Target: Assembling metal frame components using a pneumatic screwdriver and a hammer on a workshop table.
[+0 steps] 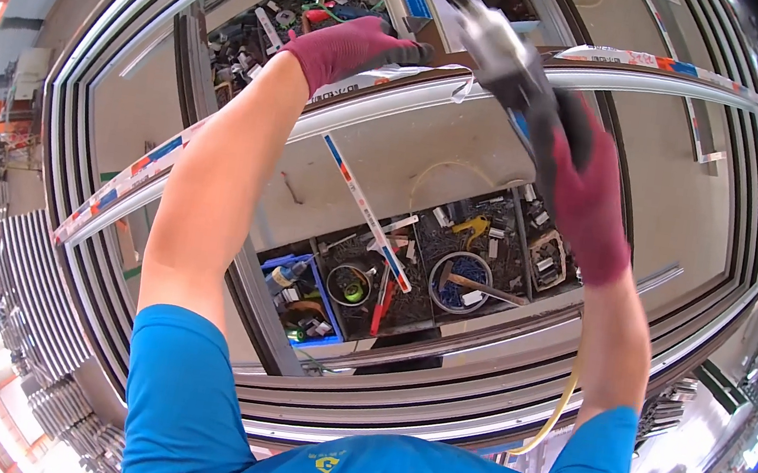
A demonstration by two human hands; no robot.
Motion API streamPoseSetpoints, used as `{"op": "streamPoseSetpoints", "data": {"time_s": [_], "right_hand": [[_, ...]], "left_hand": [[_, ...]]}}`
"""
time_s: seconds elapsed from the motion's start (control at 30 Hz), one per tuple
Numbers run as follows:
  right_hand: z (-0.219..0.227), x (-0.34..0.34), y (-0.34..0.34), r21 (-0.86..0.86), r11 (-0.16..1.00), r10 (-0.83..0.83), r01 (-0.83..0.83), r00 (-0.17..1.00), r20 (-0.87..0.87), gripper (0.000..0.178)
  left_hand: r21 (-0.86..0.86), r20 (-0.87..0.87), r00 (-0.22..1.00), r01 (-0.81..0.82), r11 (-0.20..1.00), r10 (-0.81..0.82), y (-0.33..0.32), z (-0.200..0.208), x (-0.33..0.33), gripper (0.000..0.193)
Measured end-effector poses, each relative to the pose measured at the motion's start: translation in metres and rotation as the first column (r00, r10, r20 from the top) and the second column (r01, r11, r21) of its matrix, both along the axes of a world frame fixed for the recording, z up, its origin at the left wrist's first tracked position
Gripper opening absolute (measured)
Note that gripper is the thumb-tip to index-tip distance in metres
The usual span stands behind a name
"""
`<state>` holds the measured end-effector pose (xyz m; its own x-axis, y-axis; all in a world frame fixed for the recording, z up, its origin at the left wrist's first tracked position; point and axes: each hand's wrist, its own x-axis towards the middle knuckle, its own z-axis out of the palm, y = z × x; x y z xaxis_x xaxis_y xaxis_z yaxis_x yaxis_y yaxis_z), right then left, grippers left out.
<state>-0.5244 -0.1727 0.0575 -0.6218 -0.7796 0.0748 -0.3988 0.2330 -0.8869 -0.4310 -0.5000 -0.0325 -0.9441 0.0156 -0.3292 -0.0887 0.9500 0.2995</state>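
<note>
My right hand [586, 192], in a dark red glove, grips a grey and black power tool [504, 47] whose front end points up and left, over a long white aluminium profile [397, 95]. That profile runs across the middle of a large window frame [112, 230]. My left hand [351, 46], also in a dark red glove, rests on the profile a little left of the tool, fingers curled on its top edge. A yellow hose [557, 408] hangs down below my right forearm.
Under the frame a tray holds small parts: a blue box [308, 299], a round tin with blue pieces and a hammer [459, 281], a yellow fitting [471, 228]. More tools lie at the top. Stacked metal profiles [18, 285] sit at the left.
</note>
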Motion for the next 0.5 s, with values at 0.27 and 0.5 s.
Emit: {"op": "streamPoseSetpoints", "data": {"time_s": [0.27,0.5], "right_hand": [[-0.044,-0.053,-0.153,0.269,0.961,0.164,0.065,0.650,-0.742,0.038],[-0.013,-0.060,-0.095,0.036,0.999,0.011,0.008,0.871,-0.491,0.032]], "left_hand": [[0.409,0.172,0.965,-0.253,0.877,0.198,-0.014,-0.044,-0.012,0.032],[0.697,0.233,0.910,-0.403,0.593,0.343,0.007,0.007,-0.003,0.055]]}}
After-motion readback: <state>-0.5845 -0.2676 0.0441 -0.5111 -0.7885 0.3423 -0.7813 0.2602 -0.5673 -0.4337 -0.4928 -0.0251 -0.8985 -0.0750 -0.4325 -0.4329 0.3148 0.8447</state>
